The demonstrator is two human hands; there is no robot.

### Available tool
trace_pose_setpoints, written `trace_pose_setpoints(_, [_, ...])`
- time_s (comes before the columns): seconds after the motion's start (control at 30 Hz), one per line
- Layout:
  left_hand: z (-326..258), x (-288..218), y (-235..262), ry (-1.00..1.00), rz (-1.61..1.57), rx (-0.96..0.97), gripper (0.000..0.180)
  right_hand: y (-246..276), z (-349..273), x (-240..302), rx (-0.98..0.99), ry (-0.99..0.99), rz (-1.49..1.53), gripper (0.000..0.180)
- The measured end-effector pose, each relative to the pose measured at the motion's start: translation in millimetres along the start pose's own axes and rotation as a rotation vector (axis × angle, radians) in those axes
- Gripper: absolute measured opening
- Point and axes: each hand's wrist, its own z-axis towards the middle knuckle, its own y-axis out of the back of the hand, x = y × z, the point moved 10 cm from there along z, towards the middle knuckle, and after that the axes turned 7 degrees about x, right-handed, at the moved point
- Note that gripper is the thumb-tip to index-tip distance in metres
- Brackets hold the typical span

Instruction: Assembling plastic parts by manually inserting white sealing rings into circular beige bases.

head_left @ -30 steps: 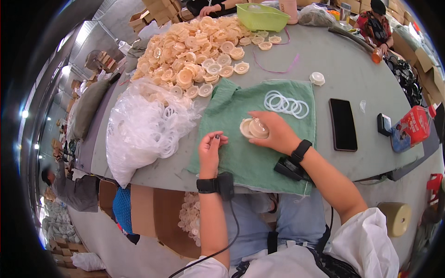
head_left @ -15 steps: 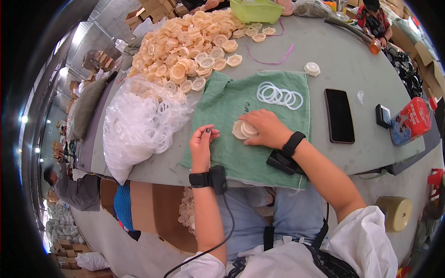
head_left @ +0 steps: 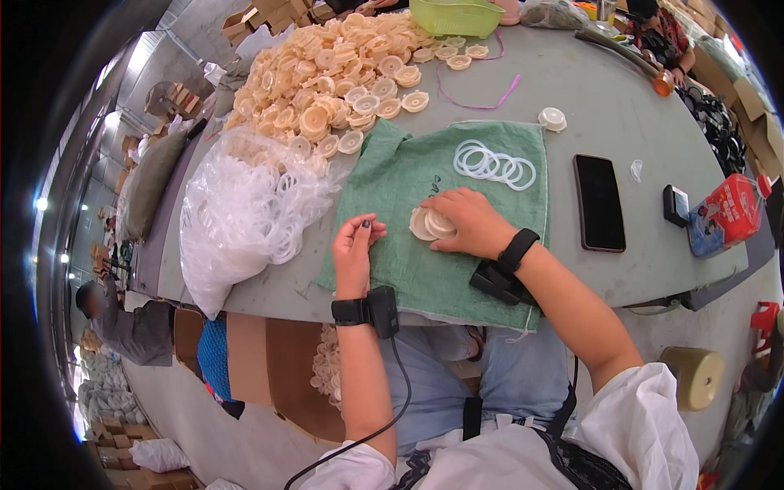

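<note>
- Cream caps point(head_left: 420, 225) in the right hand point(head_left: 475, 224)
- Peach cap heap point(head_left: 327, 69) beyond the left hand point(head_left: 354, 253)
- Whitish rings point(head_left: 469, 171) beyond the right hand
- Black phone point(head_left: 600, 202) right of the right hand
- Green cloth point(head_left: 425, 282) beneath both hands

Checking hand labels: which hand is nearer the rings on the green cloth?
Right: the right hand is just below the rings in frame; the left hand is farther, below and to their left.
</note>
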Motion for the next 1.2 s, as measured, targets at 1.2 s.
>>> trace_pose_setpoints(1.2, [-0.8, -7.3, -49.2, -0.121, 0.486, 0.317, 0.057, 30.1, 1.7, -6.0, -0.113, -0.034, 0.307, 0.06])
